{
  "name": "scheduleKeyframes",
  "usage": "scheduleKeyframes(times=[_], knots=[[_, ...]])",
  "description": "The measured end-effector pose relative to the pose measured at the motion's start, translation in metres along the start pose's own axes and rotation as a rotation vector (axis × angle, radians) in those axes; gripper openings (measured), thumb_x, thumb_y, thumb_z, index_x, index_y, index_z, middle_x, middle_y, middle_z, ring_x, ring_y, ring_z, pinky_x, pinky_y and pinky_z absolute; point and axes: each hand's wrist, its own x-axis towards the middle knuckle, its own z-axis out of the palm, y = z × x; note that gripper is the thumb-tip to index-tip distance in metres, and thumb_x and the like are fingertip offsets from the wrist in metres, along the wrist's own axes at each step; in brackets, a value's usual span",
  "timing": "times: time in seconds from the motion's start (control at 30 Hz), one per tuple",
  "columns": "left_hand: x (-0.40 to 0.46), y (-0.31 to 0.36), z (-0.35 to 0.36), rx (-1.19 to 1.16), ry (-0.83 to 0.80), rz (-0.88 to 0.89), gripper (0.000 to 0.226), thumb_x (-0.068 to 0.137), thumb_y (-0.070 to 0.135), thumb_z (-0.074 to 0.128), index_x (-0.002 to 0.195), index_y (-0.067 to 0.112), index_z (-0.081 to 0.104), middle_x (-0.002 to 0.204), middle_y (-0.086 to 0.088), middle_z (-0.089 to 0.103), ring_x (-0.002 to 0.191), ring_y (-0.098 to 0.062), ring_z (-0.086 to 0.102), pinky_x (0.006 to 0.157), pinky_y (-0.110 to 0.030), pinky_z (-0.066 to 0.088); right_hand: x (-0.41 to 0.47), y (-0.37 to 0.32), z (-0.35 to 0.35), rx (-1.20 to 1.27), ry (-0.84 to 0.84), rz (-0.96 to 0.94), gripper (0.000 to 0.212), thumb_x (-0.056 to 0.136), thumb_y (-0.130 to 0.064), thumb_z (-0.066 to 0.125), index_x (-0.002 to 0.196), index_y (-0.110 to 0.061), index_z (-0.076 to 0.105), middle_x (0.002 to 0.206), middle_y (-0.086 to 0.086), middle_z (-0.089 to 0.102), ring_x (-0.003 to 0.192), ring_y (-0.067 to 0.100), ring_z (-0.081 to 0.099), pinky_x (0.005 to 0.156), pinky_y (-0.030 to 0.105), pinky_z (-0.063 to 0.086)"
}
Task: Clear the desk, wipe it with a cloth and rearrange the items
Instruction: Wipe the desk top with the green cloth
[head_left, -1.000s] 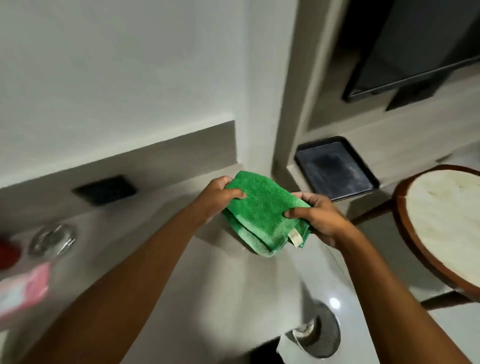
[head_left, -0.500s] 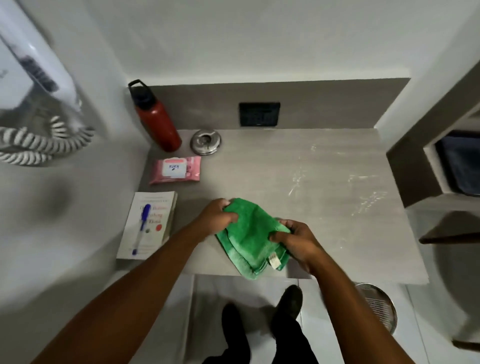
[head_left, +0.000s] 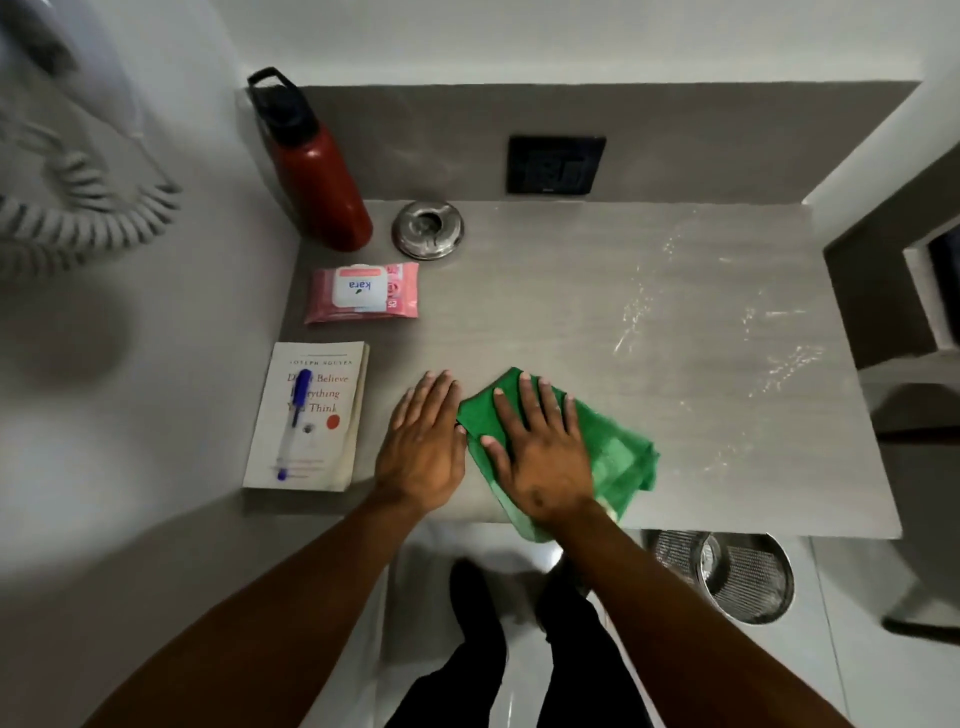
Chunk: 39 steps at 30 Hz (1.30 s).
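A bright green terry cloth, folded and rumpled (one corner hanging past the front edge), lies on the grey worktop near its front edge. The right hand presses flat on it with fingers spread; the left hand rests flat on the worktop, just beside the cloth.

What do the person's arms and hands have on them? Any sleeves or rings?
No sleeves show: both forearms are bare up to the picture's edge. The left hand and right hand wear no gloves, and no rings, watch or bracelets can be seen. Fingernails look short and plain.
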Motion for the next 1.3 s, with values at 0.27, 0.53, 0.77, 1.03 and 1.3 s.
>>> scheduleKeyframes(times=[0.27, 0.53, 0.77, 1.03, 1.3], knots=[[0.02, 0.005, 0.006, 0.113, -0.12, 0.029, 0.071, 0.098, 0.047, 0.025, 0.159, 0.013, 0.014, 0.17, -0.005, 0.013, 0.158, -0.026, 0.006, 0.127, -0.049, 0.014, 0.044, 0.071, -0.02, 0.066, 0.097, 0.444, 0.067, 0.1, -0.061, 0.018, 0.158, -0.028, 0.02, 0.166, 0.013, 0.014, 0.153, 0.035, 0.009, 0.123, 0.057, 0.008], [0.019, 0.003, 0.01, 0.147, -0.122, 0.055, 0.071, 0.1, 0.05, 0.019, 0.16, 0.013, 0.009, 0.17, -0.006, 0.006, 0.158, -0.026, 0.0, 0.128, -0.05, 0.011, -0.047, 0.12, -0.006, -0.013, 0.095, 0.38, 0.061, 0.099, -0.061, 0.026, 0.154, -0.035, 0.029, 0.165, 0.01, 0.023, 0.152, 0.032, 0.017, 0.122, 0.054, 0.016], [0.022, 0.005, 0.007, 0.156, -0.126, 0.07, 0.073, 0.1, 0.052, 0.015, 0.16, 0.012, 0.008, 0.17, -0.007, 0.005, 0.158, -0.027, -0.001, 0.128, -0.051, 0.011, 0.043, 0.098, -0.025, 0.077, 0.112, 0.472, 0.065, 0.099, -0.063, 0.018, 0.157, -0.032, 0.021, 0.167, 0.013, 0.013, 0.154, 0.035, 0.008, 0.123, 0.057, 0.006], [0.022, 0.003, 0.007, 0.169, -0.123, 0.078, 0.073, 0.101, 0.052, 0.016, 0.16, 0.011, 0.009, 0.17, -0.008, 0.007, 0.158, -0.027, -0.001, 0.127, -0.052, 0.011, -0.039, 0.153, -0.02, 0.064, 0.101, 0.583, 0.063, 0.098, -0.067, 0.02, 0.155, -0.038, 0.022, 0.167, 0.008, 0.015, 0.154, 0.03, 0.011, 0.124, 0.053, 0.008], [0.02, 0.003, 0.013, 0.122, -0.061, 0.059, 0.073, 0.101, 0.053, 0.022, 0.161, 0.016, 0.007, 0.171, -0.002, 0.003, 0.158, -0.022, -0.005, 0.127, -0.049, 0.011, 0.132, 0.222, -0.067, 0.065, 0.177, 0.636, 0.067, 0.096, -0.061, 0.02, 0.156, -0.032, 0.021, 0.166, 0.013, 0.013, 0.153, 0.036, 0.01, 0.122, 0.058, 0.008]])
